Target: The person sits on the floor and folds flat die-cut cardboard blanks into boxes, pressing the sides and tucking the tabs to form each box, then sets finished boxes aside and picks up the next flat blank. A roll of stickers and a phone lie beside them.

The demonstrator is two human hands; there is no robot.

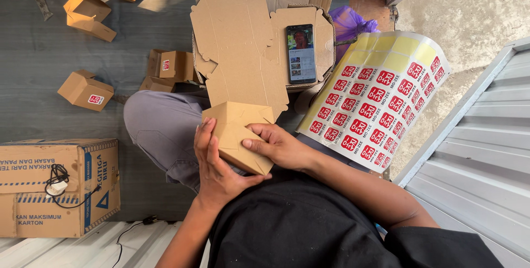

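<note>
A small brown cardboard box (pixel 234 127) sits folded in my lap, held between both hands. My left hand (pixel 216 163) cups its near left side from below. My right hand (pixel 279 145) presses on its right side, thumb on the top panel. Just beyond it lies a stack of flat, unfolded box blanks (pixel 237 52) on a round basket. A curled sheet of red square stickers (pixel 372 102) on yellow backing rests by my right knee.
A phone (pixel 301 53) with a lit screen lies on the blanks. Several folded small boxes (pixel 85 91) are scattered on the grey floor at left. A large printed carton (pixel 58 185) with a charger on top stands near left. Corrugated metal (pixel 475 152) runs along the right.
</note>
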